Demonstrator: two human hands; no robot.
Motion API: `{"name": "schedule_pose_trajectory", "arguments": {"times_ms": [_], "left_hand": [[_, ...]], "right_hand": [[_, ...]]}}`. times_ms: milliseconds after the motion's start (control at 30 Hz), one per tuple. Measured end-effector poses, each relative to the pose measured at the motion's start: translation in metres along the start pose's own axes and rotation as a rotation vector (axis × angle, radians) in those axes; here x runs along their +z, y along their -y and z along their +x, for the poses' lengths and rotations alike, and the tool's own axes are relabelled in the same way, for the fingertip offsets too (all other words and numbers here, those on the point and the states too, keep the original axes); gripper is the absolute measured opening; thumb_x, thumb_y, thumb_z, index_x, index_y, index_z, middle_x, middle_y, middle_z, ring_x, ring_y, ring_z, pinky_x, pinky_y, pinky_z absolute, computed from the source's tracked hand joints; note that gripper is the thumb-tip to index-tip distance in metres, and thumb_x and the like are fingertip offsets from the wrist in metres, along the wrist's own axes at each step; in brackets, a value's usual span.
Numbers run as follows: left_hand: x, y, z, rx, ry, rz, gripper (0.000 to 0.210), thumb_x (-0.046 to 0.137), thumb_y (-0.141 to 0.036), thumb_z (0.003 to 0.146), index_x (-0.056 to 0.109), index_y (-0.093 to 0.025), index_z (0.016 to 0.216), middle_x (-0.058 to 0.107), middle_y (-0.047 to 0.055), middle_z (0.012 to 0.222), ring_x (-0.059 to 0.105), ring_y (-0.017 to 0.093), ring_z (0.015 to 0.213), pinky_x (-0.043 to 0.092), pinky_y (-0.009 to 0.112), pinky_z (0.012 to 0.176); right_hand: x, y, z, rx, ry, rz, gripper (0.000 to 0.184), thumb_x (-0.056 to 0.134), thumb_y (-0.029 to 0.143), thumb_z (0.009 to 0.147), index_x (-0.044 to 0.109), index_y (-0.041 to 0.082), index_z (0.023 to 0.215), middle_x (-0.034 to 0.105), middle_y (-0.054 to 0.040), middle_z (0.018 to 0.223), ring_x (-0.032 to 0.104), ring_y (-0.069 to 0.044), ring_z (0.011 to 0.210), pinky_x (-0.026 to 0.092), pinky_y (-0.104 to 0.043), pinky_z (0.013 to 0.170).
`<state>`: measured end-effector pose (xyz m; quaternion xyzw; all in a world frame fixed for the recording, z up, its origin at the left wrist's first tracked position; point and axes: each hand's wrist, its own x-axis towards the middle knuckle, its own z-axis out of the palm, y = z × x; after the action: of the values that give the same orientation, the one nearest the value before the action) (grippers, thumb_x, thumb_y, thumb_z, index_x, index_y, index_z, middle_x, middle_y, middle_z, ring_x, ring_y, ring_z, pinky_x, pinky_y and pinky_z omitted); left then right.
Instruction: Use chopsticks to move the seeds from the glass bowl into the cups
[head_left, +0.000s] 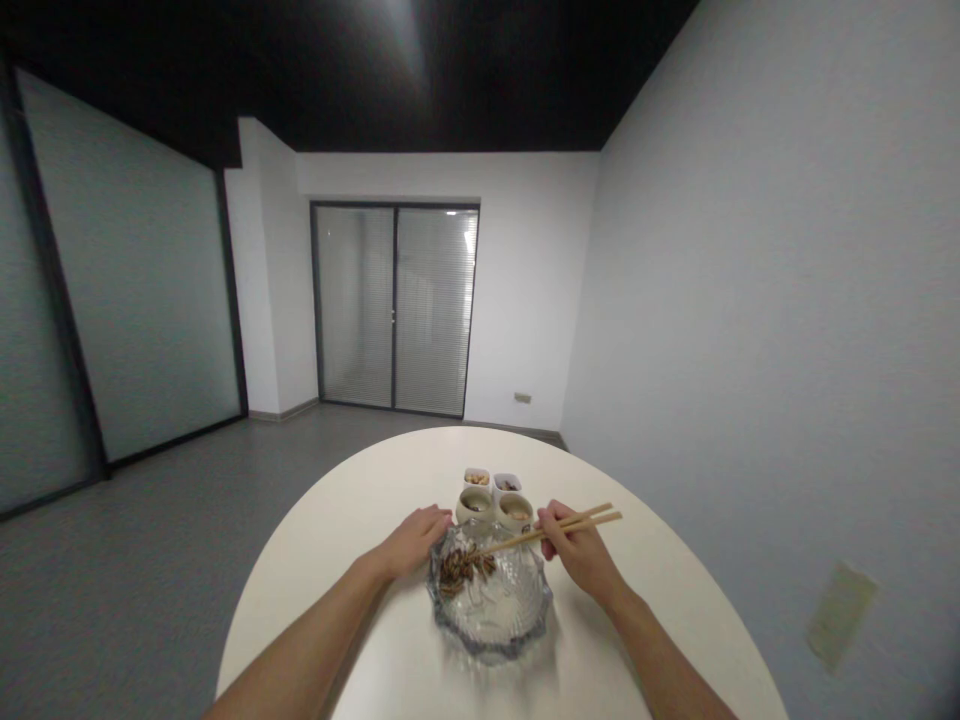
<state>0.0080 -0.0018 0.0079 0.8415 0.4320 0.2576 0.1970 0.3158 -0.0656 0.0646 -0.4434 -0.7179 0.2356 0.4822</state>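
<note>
Holding wooden chopsticks [592, 522], scalloped clear bowl [517, 605], clustered brown pieces [454, 573]

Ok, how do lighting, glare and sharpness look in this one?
Head view: dim overall; pale streak on the black ceiling; grain on the frosted-glass panel at left; soft shadow beside the bare left forearm; brown pieces in the clear scalloped glass bowl too soft to identify.
</note>
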Motion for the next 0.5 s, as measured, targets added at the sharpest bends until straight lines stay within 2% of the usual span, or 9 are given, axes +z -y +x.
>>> {"name": "schedule_pose_trajectory", "arguments": {"times_ms": [500], "left_hand": [[0.0053,0.0061,0.0023,-0.012,-0.011,-0.014,0.061,0.025,-0.052,0.110,0.068,-0.020,0.137,0.066,0.010,0.147,0.052,0.031,0.141,0.033,0.045,0.124]], "right_hand": [[0.0039,0.0020,-0.0003,-0.016,0.063,-0.034,0.055,0.047,0.066,0.101,0.055,0.024,0.066,0.058,0.0007,0.055,0.057,-0.018,0.056,0.046,-0.031,0.062]]}}
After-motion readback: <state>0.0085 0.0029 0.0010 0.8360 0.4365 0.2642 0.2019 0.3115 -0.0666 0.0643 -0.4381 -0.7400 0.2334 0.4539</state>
